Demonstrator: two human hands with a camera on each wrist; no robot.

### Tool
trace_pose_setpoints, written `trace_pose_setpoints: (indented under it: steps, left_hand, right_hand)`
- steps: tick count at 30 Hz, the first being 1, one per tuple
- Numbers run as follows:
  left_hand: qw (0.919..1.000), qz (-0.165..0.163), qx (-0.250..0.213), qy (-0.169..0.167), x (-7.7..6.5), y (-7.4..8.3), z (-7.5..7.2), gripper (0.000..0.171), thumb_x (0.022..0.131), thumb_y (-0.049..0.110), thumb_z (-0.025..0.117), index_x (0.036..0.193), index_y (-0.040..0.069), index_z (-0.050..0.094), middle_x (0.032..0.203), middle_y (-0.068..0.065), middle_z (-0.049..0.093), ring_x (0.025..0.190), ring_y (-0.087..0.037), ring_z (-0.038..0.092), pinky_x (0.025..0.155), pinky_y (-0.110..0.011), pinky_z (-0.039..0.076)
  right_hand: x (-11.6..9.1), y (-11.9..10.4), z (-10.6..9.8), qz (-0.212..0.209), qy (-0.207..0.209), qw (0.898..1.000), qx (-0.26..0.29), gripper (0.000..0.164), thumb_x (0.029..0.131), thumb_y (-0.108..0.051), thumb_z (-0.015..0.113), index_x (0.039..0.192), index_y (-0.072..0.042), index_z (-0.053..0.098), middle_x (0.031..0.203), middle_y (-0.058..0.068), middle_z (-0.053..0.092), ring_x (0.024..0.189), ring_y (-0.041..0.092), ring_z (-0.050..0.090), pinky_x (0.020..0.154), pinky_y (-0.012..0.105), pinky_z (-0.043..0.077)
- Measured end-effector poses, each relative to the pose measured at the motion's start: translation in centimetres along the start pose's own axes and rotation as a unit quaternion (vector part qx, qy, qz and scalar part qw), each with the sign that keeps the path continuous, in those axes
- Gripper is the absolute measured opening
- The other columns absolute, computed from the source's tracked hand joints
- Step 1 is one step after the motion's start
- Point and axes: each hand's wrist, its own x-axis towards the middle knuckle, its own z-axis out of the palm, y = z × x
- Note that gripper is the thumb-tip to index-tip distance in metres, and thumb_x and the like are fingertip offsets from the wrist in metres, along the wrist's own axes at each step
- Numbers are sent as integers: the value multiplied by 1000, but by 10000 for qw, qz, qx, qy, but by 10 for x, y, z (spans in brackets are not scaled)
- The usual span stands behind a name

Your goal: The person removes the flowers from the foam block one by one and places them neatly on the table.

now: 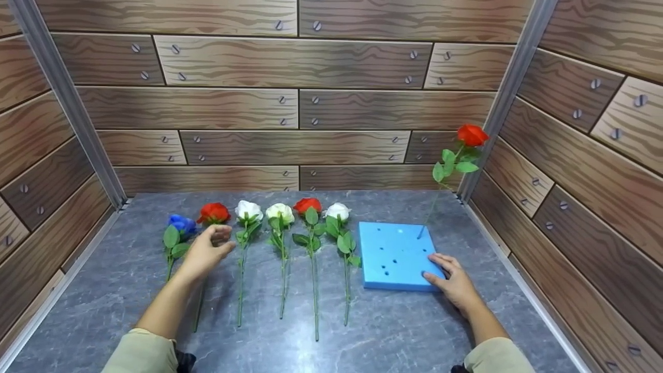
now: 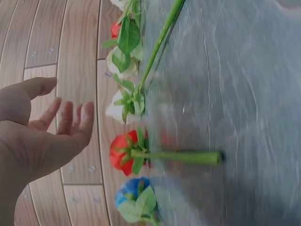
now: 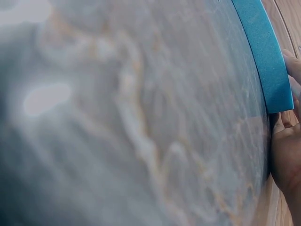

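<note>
My left hand [image 1: 207, 251] hovers over the left part of a row of artificial roses, fingers loosely bent, nothing held. Nearest to it are a red rose [image 1: 214, 212] and a blue rose [image 1: 181, 224]; its forearm partly hides their stems. In the left wrist view, the hand [image 2: 51, 127] is apart from the red rose [image 2: 123, 153]. My right hand [image 1: 457, 282] rests at the near right corner of a blue foam block [image 1: 370, 269] with holes, fingers and thumb touching it. Another red rose [image 1: 472, 135] stands tilted in the block's far right part.
To the right of the left hand lie a white rose [image 1: 249, 211], a cream rose [image 1: 280, 213], a red rose [image 1: 307, 206] and a white rose [image 1: 337, 211], stems toward me. Wood-patterned walls [image 1: 233, 109] enclose the grey marbled table [image 1: 259, 352] behind and at both sides.
</note>
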Motion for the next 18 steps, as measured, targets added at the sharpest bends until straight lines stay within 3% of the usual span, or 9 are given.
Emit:
trace_pose_setpoints:
  steps: [5, 11, 18]
  left_hand:
    - [9987, 187, -477, 68, 4, 10, 20, 41, 104, 7, 70, 142, -1, 58, 146, -31, 60, 129, -42, 66, 94, -29, 61]
    - [9951, 384, -906, -117, 9, 25, 46, 38, 104, 4, 70, 140, -1, 59, 144, -29, 60, 128, -40, 67, 95, -30, 62]
    - [9946, 469, -893, -246, 17, 43, 75, 36, 103, 7, 72, 138, 4, 62, 143, -25, 63, 129, -38, 66, 101, -35, 60]
  right_hand:
    - [0, -1, 1, -11, 46, 10000, 4, 67, 104, -24, 76, 160, -1, 49, 169, 22, 36, 164, 43, 30, 134, 57, 29]
    - [1, 2, 1, 56, 14, 9999, 161, 67, 104, -19, 75, 161, 2, 46, 171, 23, 32, 165, 45, 27, 135, 55, 28]
    - [0, 2, -1, 8, -1, 9999, 143, 66, 104, -20, 75, 161, 1, 47, 170, 23, 33, 164, 45, 28, 135, 58, 29]
